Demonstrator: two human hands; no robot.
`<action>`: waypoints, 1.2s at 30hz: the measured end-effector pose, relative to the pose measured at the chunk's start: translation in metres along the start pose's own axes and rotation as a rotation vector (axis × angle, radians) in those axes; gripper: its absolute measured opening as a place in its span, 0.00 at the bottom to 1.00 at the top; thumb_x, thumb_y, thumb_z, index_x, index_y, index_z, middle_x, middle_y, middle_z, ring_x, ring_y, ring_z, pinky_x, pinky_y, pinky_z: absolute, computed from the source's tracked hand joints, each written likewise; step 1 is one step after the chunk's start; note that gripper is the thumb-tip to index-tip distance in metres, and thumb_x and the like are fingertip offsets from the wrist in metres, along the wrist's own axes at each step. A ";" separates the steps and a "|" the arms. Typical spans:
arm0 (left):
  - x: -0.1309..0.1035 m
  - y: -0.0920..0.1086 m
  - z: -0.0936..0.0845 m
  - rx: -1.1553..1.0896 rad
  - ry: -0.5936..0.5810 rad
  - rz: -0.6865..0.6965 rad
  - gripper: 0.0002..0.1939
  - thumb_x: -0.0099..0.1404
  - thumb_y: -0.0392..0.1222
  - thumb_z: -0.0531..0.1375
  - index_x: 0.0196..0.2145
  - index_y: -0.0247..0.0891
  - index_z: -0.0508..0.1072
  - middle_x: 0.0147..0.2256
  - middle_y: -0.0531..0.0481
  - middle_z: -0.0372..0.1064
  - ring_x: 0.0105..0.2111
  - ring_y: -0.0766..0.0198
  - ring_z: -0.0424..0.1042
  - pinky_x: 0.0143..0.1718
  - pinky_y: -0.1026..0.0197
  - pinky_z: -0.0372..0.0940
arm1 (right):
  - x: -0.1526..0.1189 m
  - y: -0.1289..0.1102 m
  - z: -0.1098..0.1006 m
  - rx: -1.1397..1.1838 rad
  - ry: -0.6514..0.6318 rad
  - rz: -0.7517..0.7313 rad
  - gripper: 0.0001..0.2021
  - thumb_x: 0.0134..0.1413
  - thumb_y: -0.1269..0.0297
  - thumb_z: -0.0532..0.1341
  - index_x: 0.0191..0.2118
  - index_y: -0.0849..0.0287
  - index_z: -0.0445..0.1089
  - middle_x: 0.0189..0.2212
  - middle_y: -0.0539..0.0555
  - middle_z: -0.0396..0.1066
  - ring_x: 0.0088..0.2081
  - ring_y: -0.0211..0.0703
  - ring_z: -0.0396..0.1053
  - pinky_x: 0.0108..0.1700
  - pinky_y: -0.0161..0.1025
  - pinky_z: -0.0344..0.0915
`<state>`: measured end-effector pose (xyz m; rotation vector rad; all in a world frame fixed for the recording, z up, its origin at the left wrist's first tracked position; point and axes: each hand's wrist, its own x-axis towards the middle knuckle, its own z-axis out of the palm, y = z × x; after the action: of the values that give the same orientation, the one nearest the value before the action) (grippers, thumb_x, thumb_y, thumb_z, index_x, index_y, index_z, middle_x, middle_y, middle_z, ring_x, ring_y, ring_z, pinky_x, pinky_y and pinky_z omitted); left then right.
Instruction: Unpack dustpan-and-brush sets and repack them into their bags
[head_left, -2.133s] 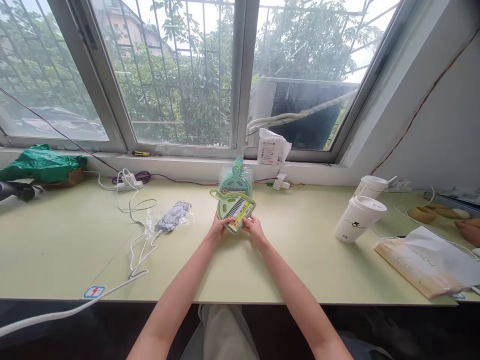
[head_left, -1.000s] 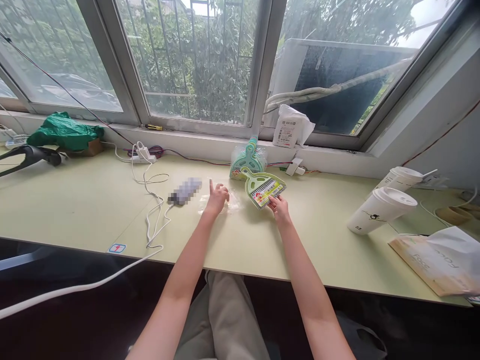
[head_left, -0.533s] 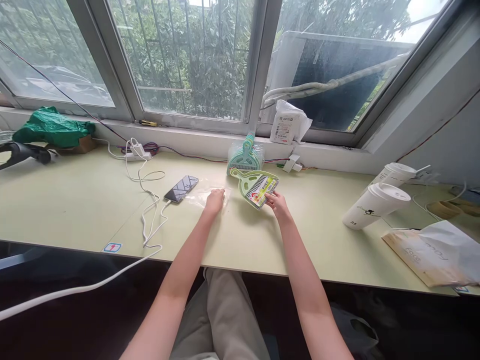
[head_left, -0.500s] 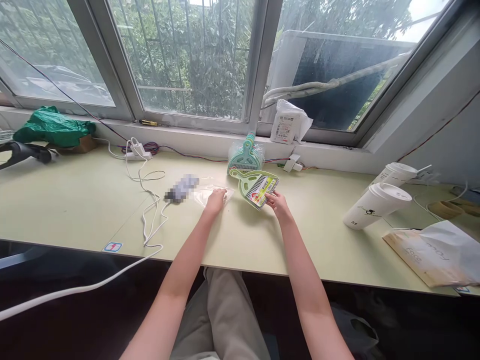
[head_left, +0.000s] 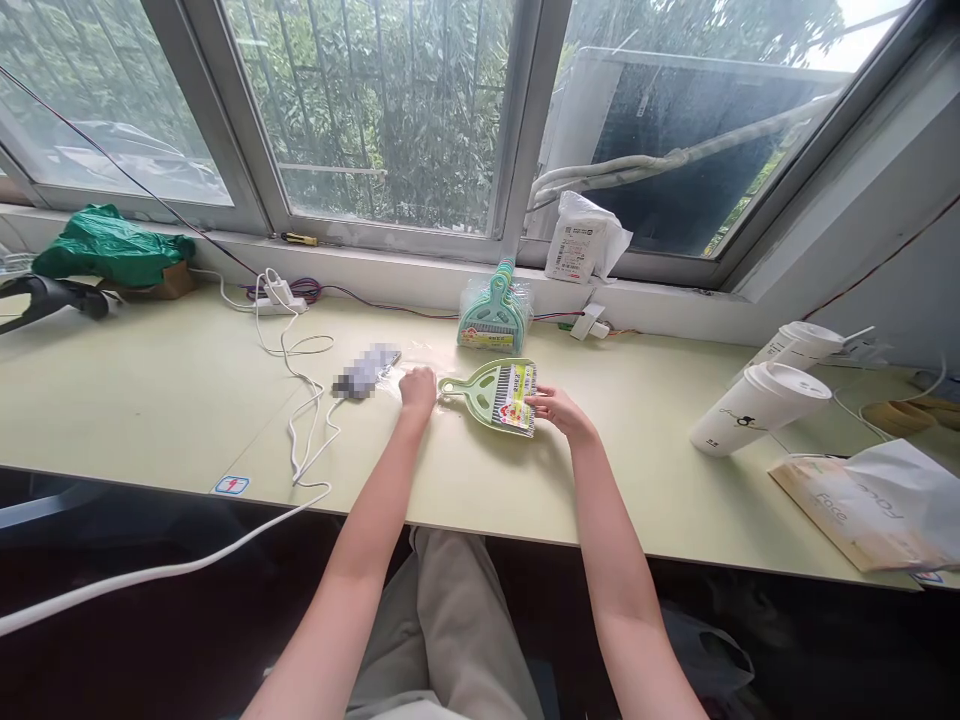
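Note:
A small green dustpan (head_left: 481, 404) with a brush set in it and a colourful label lies nearly level above the table, its handle pointing left. My right hand (head_left: 564, 412) pinches its wide edge, fingers over the label side. Just left of the handle tip, my left hand (head_left: 418, 388) is closed on a clear plastic bag (head_left: 429, 356), most of it spread thinly on the table behind the fist. Behind the dustpan, several more wrapped dustpan sets (head_left: 493, 322) lean upright in a stack against the sill.
A blurred-out phone-like object (head_left: 367, 371) with a white cable (head_left: 298, 430) lies left of my left hand. White cups (head_left: 761, 408) and a tissue packet (head_left: 840, 510) stand at the right. A power strip (head_left: 281, 303) and green bag (head_left: 109, 246) are along the back.
The dustpan has swung level and moved slightly left and toward me, its handle now near my left hand. My left hand has shifted a little left with the plastic bag.

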<state>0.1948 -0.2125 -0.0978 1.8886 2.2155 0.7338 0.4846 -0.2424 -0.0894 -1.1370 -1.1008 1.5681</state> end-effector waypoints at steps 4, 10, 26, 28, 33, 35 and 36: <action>-0.001 0.005 -0.001 -0.018 0.117 0.044 0.20 0.70 0.41 0.45 0.37 0.29 0.75 0.42 0.27 0.70 0.49 0.40 0.69 0.49 0.43 0.63 | 0.002 0.002 0.021 0.018 0.107 -0.041 0.13 0.41 0.77 0.67 0.38 0.64 0.74 0.32 0.57 0.79 0.30 0.44 0.77 0.34 0.38 0.76; -0.012 0.021 -0.005 -0.217 0.277 0.272 0.14 0.68 0.39 0.50 0.41 0.34 0.75 0.64 0.37 0.54 0.61 0.46 0.58 0.56 0.47 0.62 | -0.001 0.019 0.081 0.083 0.113 -0.202 0.17 0.41 0.69 0.70 0.41 0.63 0.72 0.31 0.55 0.79 0.32 0.47 0.77 0.38 0.44 0.77; -0.007 0.031 0.001 -1.451 0.183 -0.186 0.40 0.62 0.49 0.63 0.65 0.42 0.49 0.66 0.36 0.47 0.65 0.50 0.52 0.63 0.49 0.54 | -0.002 0.024 0.091 0.228 0.179 -0.353 0.24 0.37 0.55 0.72 0.41 0.61 0.72 0.37 0.57 0.78 0.38 0.50 0.77 0.43 0.47 0.75; 0.002 0.023 0.001 -1.634 0.013 -0.199 0.27 0.67 0.45 0.58 0.61 0.40 0.58 0.59 0.37 0.62 0.58 0.54 0.65 0.59 0.51 0.60 | -0.003 0.022 0.091 0.210 0.171 -0.348 0.24 0.37 0.55 0.72 0.41 0.61 0.72 0.37 0.57 0.78 0.39 0.50 0.77 0.43 0.48 0.75; 0.016 0.002 -0.008 -1.867 0.146 -0.103 0.21 0.70 0.40 0.51 0.60 0.40 0.63 0.55 0.38 0.68 0.51 0.60 0.72 0.58 0.53 0.60 | -0.003 0.018 0.084 0.205 0.235 -0.341 0.22 0.37 0.57 0.72 0.40 0.62 0.72 0.36 0.57 0.78 0.38 0.49 0.76 0.43 0.48 0.75; 0.017 -0.003 -0.009 -1.911 0.099 -0.071 0.22 0.71 0.39 0.50 0.61 0.43 0.62 0.58 0.38 0.65 0.53 0.59 0.70 0.58 0.51 0.59 | -0.002 0.018 0.081 0.224 0.282 -0.340 0.21 0.37 0.59 0.72 0.39 0.62 0.72 0.36 0.57 0.78 0.38 0.49 0.76 0.43 0.47 0.76; 0.017 -0.004 -0.009 -1.925 0.054 -0.058 0.22 0.71 0.38 0.49 0.61 0.45 0.61 0.59 0.39 0.63 0.54 0.59 0.69 0.58 0.50 0.59 | -0.001 0.018 0.079 0.237 0.303 -0.336 0.20 0.37 0.60 0.72 0.39 0.62 0.72 0.36 0.57 0.78 0.38 0.49 0.76 0.44 0.47 0.76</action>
<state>0.1839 -0.1986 -0.0885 0.6582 0.5625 1.7938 0.4052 -0.2597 -0.0922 -0.9361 -0.8282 1.1837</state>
